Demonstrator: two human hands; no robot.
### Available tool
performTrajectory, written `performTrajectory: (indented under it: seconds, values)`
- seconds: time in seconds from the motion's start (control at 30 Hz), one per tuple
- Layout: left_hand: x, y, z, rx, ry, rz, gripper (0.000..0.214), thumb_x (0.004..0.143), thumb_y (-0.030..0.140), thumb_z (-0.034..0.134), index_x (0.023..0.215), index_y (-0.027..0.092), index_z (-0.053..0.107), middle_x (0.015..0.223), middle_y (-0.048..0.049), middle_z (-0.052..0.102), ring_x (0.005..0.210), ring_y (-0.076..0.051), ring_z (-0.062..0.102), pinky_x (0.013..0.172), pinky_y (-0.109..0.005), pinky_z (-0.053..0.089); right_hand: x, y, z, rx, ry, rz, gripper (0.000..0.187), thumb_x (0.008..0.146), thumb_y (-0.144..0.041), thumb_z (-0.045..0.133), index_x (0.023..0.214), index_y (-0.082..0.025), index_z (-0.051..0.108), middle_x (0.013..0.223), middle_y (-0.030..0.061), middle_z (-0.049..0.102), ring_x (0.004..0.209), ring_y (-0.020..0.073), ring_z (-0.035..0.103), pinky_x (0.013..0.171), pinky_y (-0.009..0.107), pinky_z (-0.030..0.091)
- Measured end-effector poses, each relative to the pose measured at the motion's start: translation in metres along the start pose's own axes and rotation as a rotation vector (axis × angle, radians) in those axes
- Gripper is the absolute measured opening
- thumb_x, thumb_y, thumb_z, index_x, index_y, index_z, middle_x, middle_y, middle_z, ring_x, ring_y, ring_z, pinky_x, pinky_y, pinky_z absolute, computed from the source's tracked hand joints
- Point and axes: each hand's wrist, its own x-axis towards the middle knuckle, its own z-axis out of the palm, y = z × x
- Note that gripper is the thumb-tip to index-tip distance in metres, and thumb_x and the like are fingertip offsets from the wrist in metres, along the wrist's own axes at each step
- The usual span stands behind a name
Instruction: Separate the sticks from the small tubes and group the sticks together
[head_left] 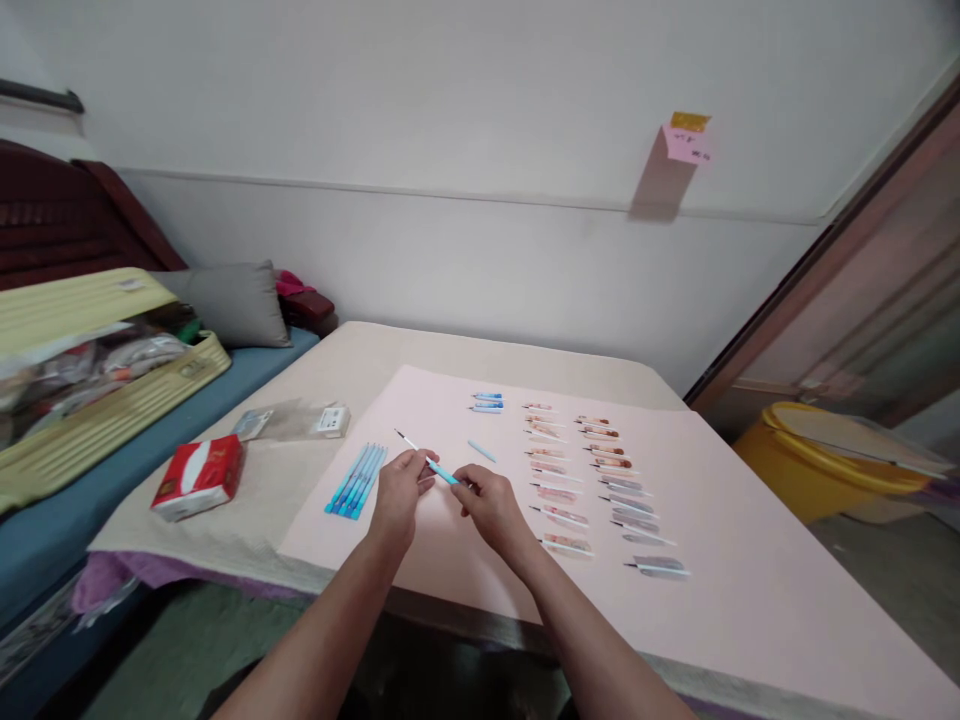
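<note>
Both my hands meet over a pale pink sheet [712, 560] on the table. My left hand [400, 487] is closed around the white refill end of a thin pen [435, 466], whose tip points up and left. My right hand [487, 497] pinches the light blue barrel end of the same pen. A row of several blue pens [358, 480] lies just left of my left hand. One loose light blue pen part [482, 451] lies beyond my hands.
Two columns of small pen parts and caps [592, 485] lie right of my hands, with blue caps [487, 402] behind. A red tissue pack [199, 476] and clear packets [296, 420] sit left. A yellow case [105, 385] rests on a bed; a yellow bin [817, 455] stands right.
</note>
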Motion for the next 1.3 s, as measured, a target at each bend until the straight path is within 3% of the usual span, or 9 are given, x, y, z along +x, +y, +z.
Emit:
performTrajectory:
  seconds: [0.43, 0.67, 0.9, 1.3]
  values:
    - [0.005, 0.006, -0.003, -0.131, 0.098, 0.052, 0.027, 0.058, 0.028, 0.074, 0.077, 0.016, 0.059, 0.078, -0.0008, 0.059, 0.075, -0.01, 0.055, 0.07, -0.021, 0.042, 0.0, -0.002, -0.001, -0.01, 0.017, 0.02, 0.013, 0.073, -0.013, 0.049, 0.072, -0.019, 0.06, 0.056, -0.0042, 0.052, 0.05, 0.0095, 0.052, 0.053, 0.019, 0.038]
    - [0.004, 0.013, -0.006, -0.088, 0.084, 0.045, 0.029, 0.065, 0.04, 0.068, 0.073, 0.014, 0.059, 0.085, -0.0062, 0.064, 0.073, -0.011, 0.057, 0.066, -0.022, 0.044, 0.001, 0.001, -0.001, -0.063, 0.02, 0.013, 0.013, 0.073, -0.014, 0.049, 0.071, -0.019, 0.061, 0.058, -0.0036, 0.054, 0.054, 0.0101, 0.052, 0.056, 0.019, 0.038]
    - [0.006, 0.018, -0.009, -0.071, 0.136, 0.024, 0.03, 0.061, 0.038, 0.07, 0.074, 0.014, 0.058, 0.08, -0.0061, 0.065, 0.068, -0.011, 0.058, 0.063, -0.022, 0.044, 0.001, 0.001, 0.0, -0.078, 0.023, 0.002, 0.013, 0.072, -0.014, 0.05, 0.072, -0.019, 0.061, 0.06, -0.0026, 0.056, 0.057, 0.0112, 0.053, 0.057, 0.02, 0.038]
    - [0.004, 0.017, -0.007, -0.009, 0.077, 0.078, 0.028, 0.064, 0.039, 0.068, 0.077, 0.015, 0.059, 0.082, -0.0045, 0.064, 0.071, -0.011, 0.059, 0.064, -0.021, 0.043, 0.002, 0.003, -0.001, -0.107, 0.02, 0.008, 0.011, 0.071, -0.016, 0.05, 0.071, -0.02, 0.061, 0.062, -0.0013, 0.058, 0.059, 0.0129, 0.055, 0.057, 0.021, 0.039]
